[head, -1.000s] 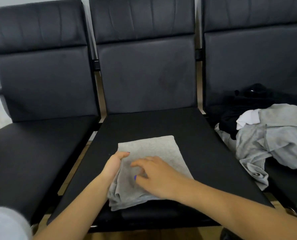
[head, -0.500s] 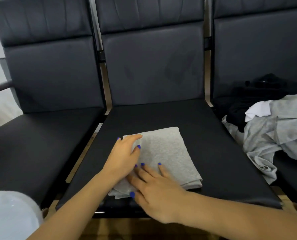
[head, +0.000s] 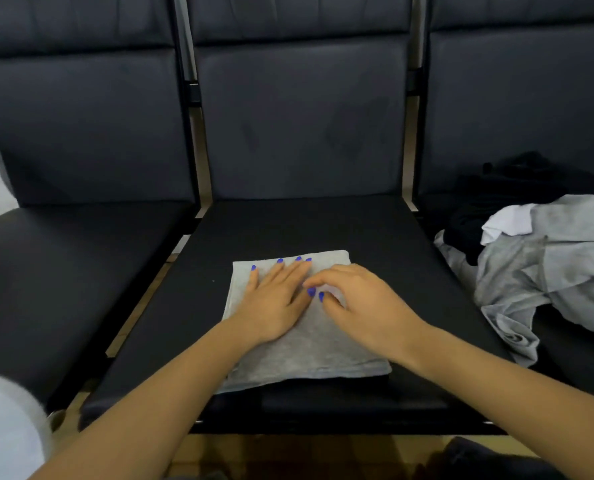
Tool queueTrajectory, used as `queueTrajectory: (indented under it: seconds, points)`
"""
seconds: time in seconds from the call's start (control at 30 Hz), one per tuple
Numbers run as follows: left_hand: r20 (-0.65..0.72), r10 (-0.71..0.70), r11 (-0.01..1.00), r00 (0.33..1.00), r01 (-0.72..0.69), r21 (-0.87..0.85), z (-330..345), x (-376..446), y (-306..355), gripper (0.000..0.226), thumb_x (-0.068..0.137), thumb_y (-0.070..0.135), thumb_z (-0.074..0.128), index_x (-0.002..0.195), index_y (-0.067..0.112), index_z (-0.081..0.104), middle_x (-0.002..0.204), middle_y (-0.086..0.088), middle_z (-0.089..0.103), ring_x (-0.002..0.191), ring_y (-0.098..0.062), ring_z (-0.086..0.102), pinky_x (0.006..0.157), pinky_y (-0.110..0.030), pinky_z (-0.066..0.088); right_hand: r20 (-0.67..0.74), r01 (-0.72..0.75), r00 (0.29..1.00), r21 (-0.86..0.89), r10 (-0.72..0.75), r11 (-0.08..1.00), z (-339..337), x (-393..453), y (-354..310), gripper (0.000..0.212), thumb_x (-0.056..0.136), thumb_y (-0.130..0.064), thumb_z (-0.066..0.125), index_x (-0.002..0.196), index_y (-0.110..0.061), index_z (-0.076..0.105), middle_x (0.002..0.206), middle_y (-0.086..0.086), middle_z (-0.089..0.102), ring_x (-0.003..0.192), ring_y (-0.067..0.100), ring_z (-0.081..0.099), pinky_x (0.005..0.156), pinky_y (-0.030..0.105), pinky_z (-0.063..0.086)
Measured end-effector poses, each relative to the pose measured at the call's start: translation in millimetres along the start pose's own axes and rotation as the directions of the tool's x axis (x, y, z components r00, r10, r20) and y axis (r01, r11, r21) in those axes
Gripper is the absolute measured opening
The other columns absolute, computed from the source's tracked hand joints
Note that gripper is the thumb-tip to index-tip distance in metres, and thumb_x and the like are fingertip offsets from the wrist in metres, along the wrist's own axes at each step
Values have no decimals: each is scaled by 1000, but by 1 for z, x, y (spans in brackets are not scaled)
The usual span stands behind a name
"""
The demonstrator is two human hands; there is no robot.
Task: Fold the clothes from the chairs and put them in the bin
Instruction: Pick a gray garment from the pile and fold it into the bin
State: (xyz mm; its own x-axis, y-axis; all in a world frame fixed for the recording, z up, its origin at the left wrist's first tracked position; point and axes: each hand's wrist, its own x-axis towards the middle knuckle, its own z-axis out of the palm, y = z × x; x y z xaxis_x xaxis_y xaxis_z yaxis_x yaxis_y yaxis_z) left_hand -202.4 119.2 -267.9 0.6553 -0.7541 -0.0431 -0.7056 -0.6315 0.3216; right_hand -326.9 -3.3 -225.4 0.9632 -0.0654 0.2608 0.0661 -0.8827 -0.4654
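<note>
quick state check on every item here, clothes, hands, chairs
grey garment: folded into a flat rectangle on the middle chair
left hand: flat on the garment, fingers straight
right hand: resting on the garment, fingers curled
clothes pile: unfolded, heaped on the right chair
left chair: seat bare

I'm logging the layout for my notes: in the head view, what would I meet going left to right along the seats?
White rounded object at the corner → left chair → left hand → right hand, both on the folded grey cloth on the middle chair → pile of unfolded clothes on the right chair.
</note>
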Motion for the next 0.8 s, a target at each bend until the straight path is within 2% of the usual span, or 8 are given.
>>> queueTrajectory:
  seconds: [0.1, 0.2, 0.3, 0.4, 0.47, 0.6, 0.7, 0.8]
  points:
    - [78, -27, 1000, 997, 26, 17, 2, 7, 2, 58, 101, 43, 30, 153, 30, 8, 161, 10, -3, 149, -15, -7, 118, -47, -10, 109, 79, 992, -156, -62, 985, 13, 14, 19, 49, 99, -25, 46, 146, -26, 34, 152, -7, 32, 142, 12, 22, 118, 29, 15]
    - [134, -6, 998, 991, -3, 63, 1, 9, 2, 69, 98, 45, 35, 153, 29, -5, 161, 9, -10, 148, -15, -10, 119, -45, -9, 197, -91, 974, -106, 111, 990, 34, 26, 29, 59, 102, -44, 32, 154, -26, 11, 161, -1, 8, 149, 15, -2, 121, 36, 0]
    - [183, 9, 997, 983, -23, 77, -1, 8, -7, 75, 96, 57, 35, 151, 32, -9, 159, 12, -17, 147, -12, -14, 119, -43, -10, 238, -224, 933, -205, 270, 953, 47, 29, 36, 60, 101, -52, 18, 154, -29, -1, 162, 1, -3, 148, 17, -10, 119, 37, -9]
    - [185, -63, 997, 981, 52, 62, -5, 0, -16, 81, 90, 70, 31, 151, 34, -9, 159, 13, -15, 146, -7, -15, 119, -42, -11, 222, -314, 905, -229, 363, 921, 47, 31, 39, 62, 100, -54, 15, 154, -27, -1, 162, -1, -7, 148, 19, -14, 118, 45, -8]
    - [191, -131, 989, 973, 116, 91, -9, -8, -24, 87, 83, 79, 20, 151, 35, -9, 159, 13, -14, 145, -7, -17, 118, -44, -13, 217, -355, 892, -208, 397, 911, 44, 30, 42, 61, 100, -54, 14, 154, -29, 1, 162, -3, -6, 148, 23, -12, 119, 43, -7]
    - [243, -156, 986, 957, 138, 92, -19, -29, -40, 128, 37, 103, -6, 149, 41, -11, 158, 15, -20, 143, -8, -24, 117, -45, -15, 123, -358, 917, -164, 379, 919, 38, 17, 48, 61, 101, -50, 21, 154, -24, 7, 162, 0, 6, 148, 23, 5, 120, 36, 1]
    - [328, -149, 987, 933, 122, 102, -25, -51, -43, 131, 31, 105, -2, 147, 46, -13, 154, 21, -24, 141, -7, -27, 117, -43, -16, 80, -331, 935, -141, 344, 933, 34, 6, 48, 66, 101, -48, 27, 154, -20, 2, 155, 6, 20, 143, 21, 21, 120, 36, 7]
    - [345, -124, 990, 930, 91, 111, -27, -68, -44, 129, 31, 105, -2, 146, 48, -13, 151, 25, -22, 140, -4, -24, 117, -40, -16, 122, -325, 933, -117, 338, 938, 27, -1, 48, 80, 96, -52, 42, 154, -19, -2, 153, 9, 26, 142, 24, 24, 119, 37, 11]
